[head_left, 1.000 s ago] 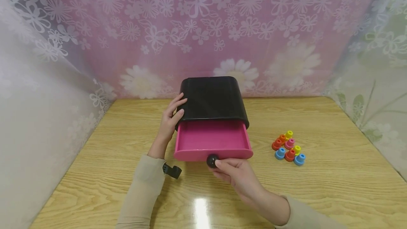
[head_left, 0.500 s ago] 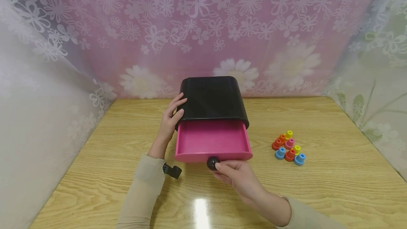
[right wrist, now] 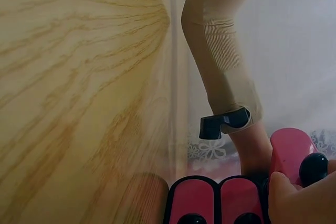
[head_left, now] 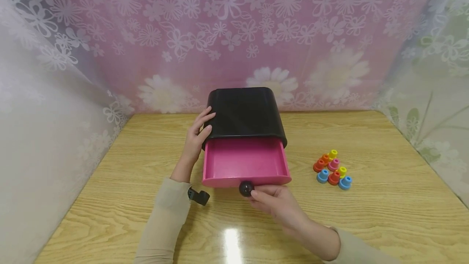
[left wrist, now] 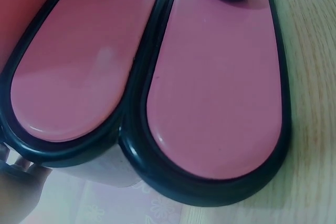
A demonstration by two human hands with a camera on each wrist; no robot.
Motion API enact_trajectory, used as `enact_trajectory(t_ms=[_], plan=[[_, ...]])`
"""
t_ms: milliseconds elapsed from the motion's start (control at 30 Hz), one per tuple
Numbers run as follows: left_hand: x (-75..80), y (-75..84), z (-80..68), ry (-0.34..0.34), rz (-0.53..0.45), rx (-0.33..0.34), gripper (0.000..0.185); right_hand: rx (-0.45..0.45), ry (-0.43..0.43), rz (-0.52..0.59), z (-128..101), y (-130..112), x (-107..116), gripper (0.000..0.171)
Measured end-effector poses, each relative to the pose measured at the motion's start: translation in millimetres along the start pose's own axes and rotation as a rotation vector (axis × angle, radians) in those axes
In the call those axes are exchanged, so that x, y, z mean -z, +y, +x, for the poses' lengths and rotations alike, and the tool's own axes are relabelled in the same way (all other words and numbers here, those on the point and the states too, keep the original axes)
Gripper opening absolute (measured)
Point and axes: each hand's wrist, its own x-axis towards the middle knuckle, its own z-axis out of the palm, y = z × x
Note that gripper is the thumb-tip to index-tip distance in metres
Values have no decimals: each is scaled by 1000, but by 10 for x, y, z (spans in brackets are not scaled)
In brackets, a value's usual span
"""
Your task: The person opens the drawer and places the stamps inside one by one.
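Wooden table [head_left: 384, 199] under drawer box [head_left: 244, 113], pegs [head_left: 332, 168]

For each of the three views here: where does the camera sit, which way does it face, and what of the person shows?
Head: above, looking forward and down at the table, the black cabinet, its open pink drawer; both hands and sleeves show.
Left wrist: low beside the cabinet, facing two closed pink drawer fronts; only fingertips at the corner.
Right wrist: low, facing across the table to the left sleeve; the right hand at the black knob.
Shared: head and right wrist both see that knob.
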Motion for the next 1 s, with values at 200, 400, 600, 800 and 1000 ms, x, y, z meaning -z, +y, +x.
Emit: enact_trajectory(t_ms=[200,400,600,800,1000], plan=[[3,-6,6,-1,-6,0,42,-8,37,-146,-29,2,110,39],[1,-32,2,6,10,6,52,-7,22,-272,-57,41,256,43],[7,-49,-2,9,15,12,54,-11,76,-379,-87,50,406,41],[8,-45,-7,5,7,8,44,-23,119,-451,-91,2,593,44],[4,-43,-9,6,11,9,45,-28,178,-520,-89,-39,797,43]])
